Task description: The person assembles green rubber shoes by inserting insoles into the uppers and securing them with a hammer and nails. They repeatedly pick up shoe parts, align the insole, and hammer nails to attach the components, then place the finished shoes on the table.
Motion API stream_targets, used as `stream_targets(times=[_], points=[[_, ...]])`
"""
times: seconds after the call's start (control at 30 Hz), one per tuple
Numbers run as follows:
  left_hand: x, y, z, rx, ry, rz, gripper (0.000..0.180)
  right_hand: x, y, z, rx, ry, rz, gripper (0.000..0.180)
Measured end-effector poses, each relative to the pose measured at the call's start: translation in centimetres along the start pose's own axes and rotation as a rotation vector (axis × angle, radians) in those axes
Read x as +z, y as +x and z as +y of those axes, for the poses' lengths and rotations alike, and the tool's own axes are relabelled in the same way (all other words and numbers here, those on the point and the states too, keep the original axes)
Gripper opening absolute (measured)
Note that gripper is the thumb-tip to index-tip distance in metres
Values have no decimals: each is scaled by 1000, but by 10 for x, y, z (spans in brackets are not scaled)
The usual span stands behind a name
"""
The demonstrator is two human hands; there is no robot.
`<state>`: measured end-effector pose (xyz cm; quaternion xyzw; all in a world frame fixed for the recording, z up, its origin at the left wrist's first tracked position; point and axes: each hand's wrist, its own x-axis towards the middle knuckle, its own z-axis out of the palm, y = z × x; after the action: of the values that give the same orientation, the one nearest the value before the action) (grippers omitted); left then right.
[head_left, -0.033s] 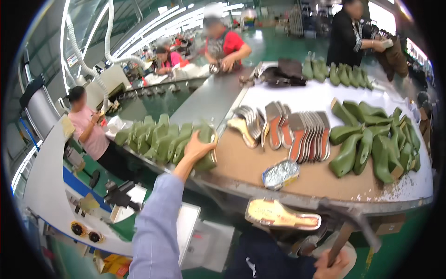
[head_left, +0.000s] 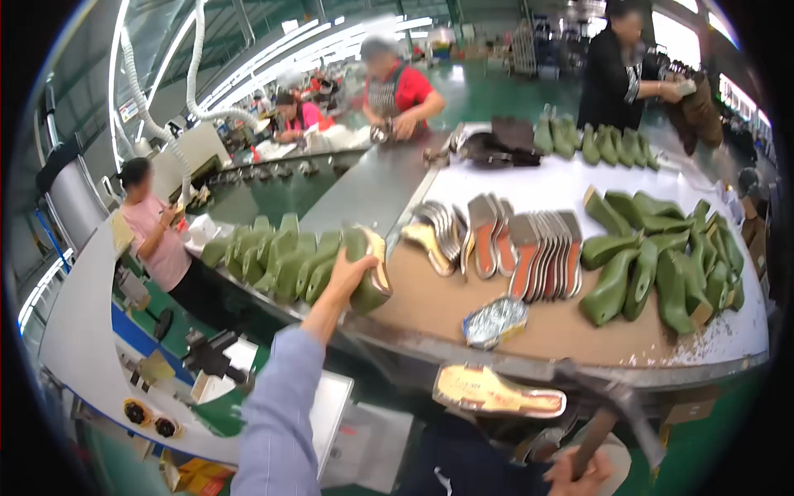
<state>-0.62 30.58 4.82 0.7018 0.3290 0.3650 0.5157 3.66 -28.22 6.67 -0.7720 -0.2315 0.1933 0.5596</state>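
- Left hand (head_left: 346, 273): extended up from the lower centre of the frame on a blue-sleeved arm, fingers wrapped around the near end of a green shoe last (head_left: 364, 269) at centre left. The last carries a tan insole on its upturned face and sits at the right end of a row of green lasts (head_left: 273, 256) along the left edge of the worktop (head_left: 430, 306).
- Right hand (head_left: 579, 475): at the lower right edge of the frame, fist closed on the wooden handle of a hammer (head_left: 616, 413), whose dark metal head lies just below the worktop's front rim.
- Mounted shoe bottom (head_left: 496, 393): a pale yellow sole face, turned upward, sits low in the frame centre, between the two hands and in front of the worktop edge.
- Foil-coloured packet (head_left: 495, 321): lies on the brown part of the worktop, near the front edge, apart from both hands.
- Stack of insoles (head_left: 513, 236): grey and orange pieces fanned in an overlapping row at centre.
- Second group of green lasts (head_left: 662, 256): piled at right of the worktop; a further row stands at upper right.
- Other persons: one in pink at left, two seated at upper centre, one in black standing at upper right.
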Motion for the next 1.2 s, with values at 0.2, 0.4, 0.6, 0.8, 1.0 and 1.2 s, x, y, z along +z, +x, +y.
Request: stream_targets(times=[0.2,0.4,0.6,0.8,1.0,1.2], points=[[85,-63,91,-514,-1414,-684,50,72,88,-50,-892,-264,297,47],[136,-85,149,-257,-1184,-293,46,19,80,-85,-1045,505,-120,52],[157,-114,165,-339,-1076,-164,43,76,97,-55,-659,104,507,39],[159,-94,153,-254,-1154,-176,44,-33,33,-143,-841,684,781,38],[167,-146,180,-199,-1112,-317,46,88,86,-15,-701,143,104,49],[159,-120,143,-231,-1018,-144,42,44,70,-98,-493,661,565,55]])
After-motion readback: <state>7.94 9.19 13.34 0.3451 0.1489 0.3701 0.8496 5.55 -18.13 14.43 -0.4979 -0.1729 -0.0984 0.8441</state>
